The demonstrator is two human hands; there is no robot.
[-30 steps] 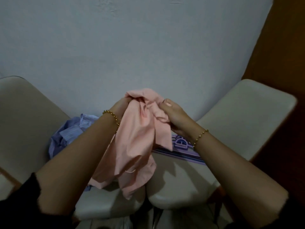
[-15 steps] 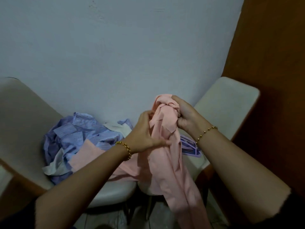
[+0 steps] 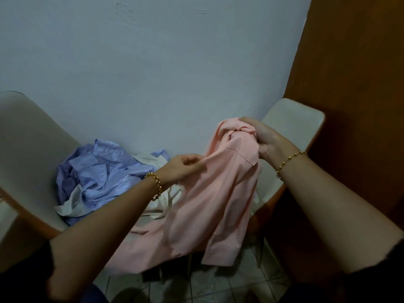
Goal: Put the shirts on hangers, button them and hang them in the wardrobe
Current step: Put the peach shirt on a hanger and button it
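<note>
**One pink shirt held up in two hands, in front of the right-hand chair**

Two bare hands are in view, and both hold the same garment. The single pink shirt [image 3: 209,193] is lifted in the air just in front of the right-hand chair [image 3: 290,119], with its lower cloth hanging past the seat edge towards the tiled floor [image 3: 218,285].

The right hand [image 3: 266,141] is at the top of the shirt, directly before that chair's backrest. Its fingers are curled tightly round a bunched knot of pink cloth. The left hand [image 3: 181,169], to the left of the chair and lower, pinches a fold at the shirt's left edge between thumb and fingertips. The cloth is stretched in a slope between the two grips.

There are two gold bead bracelets, one on the left wrist [image 3: 156,185] and one on the right wrist [image 3: 288,159].

There are two pale chairs. The second chair [image 3: 28,136] stands to the left of the right-hand one. A crumpled pile of blue striped shirt cloth [image 3: 105,171] lies on its seat, tangled with one cream-white garment [image 3: 157,204]. How many striped shirts make up the pile cannot be told.

A brown wooden panel [image 3: 354,106] rises just to the right of the right-hand chair. A pale grey wall [image 3: 153,73] stands behind it.
</note>
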